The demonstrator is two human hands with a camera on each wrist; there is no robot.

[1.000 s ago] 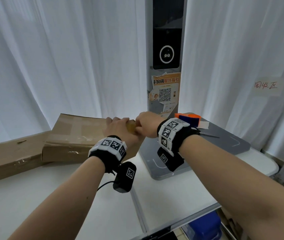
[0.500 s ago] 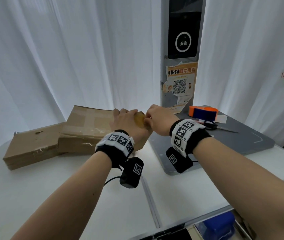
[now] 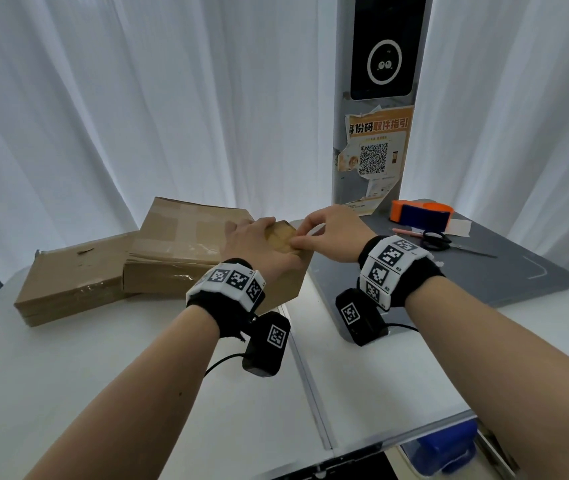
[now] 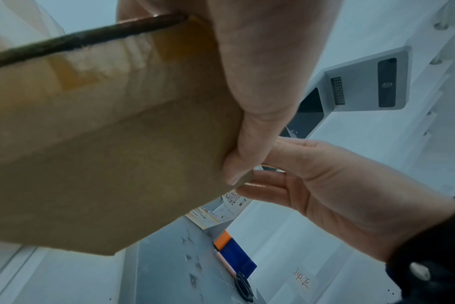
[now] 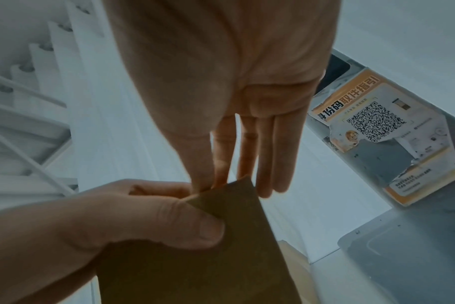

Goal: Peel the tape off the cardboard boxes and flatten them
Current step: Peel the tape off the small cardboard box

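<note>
The left hand (image 3: 259,251) is gripping a small box (image 3: 281,271), held up just above the table (image 3: 103,393), thumb clamped on its near face. The right hand (image 3: 331,237) is pinching at the tape (image 3: 281,237) on the box's top corner, other fingers straight. If the tape edge is not properly lifted, it is likely tearing into slivers or stripping cardboard. Farther left, two boxes (image 3: 78,275) are lying overlapped, tape on.
</note>
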